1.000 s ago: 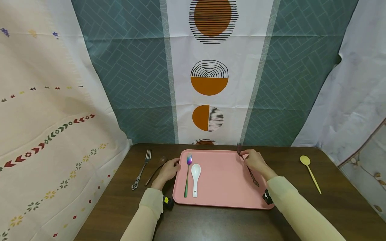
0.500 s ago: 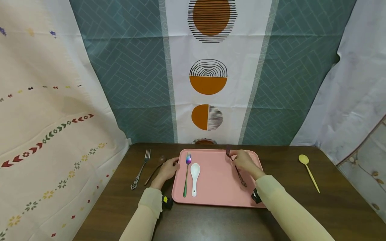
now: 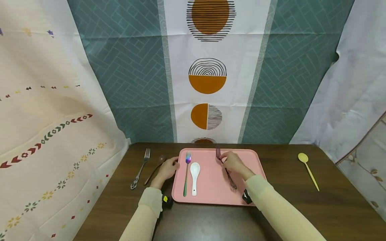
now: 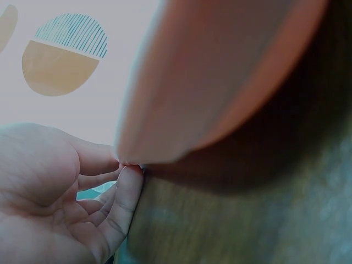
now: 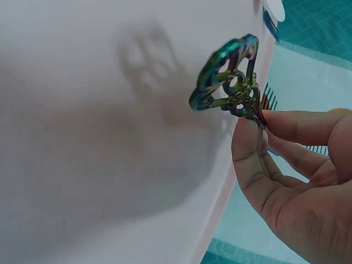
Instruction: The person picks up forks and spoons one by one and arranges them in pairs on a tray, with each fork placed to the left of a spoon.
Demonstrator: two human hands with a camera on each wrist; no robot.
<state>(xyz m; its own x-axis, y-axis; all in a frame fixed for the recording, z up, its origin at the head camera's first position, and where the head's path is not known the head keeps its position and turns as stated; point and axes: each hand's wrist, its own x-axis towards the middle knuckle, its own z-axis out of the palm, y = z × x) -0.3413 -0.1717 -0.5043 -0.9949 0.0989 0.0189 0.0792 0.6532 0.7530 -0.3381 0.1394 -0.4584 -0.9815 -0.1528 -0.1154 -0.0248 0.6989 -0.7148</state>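
A pink rectangular tray (image 3: pixel 211 197) lies on the table, bearing a rainbow-coloured fork (image 3: pixel 185 180) and a white spoon (image 3: pixel 195 170) side by side at its left. My right hand (image 3: pixel 235 163) pinches a dark fork (image 3: pixel 230 178) by its handle, tines away from me, over the tray's middle. In the right wrist view the ornate openwork handle end of this fork (image 5: pixel 234 82) stands off the tray surface and casts a shadow on it. With my left hand (image 3: pixel 167 169) I hold the tray's left rim; thumb and fingertips meet at the edge in the left wrist view.
Left of the tray lie an ornate silver fork (image 3: pixel 141 171) and a brown spoon (image 3: pixel 154 172), the latter beside my left hand. A yellow spoon (image 3: pixel 309 172) lies at the right on the brown table (image 3: pixel 193 222). Patterned cloth (image 3: pixel 208 67) hangs behind the table.
My right hand has carried the dark fork leftward, from the tray's right part to its middle. My left hand has stayed at the tray's left rim.
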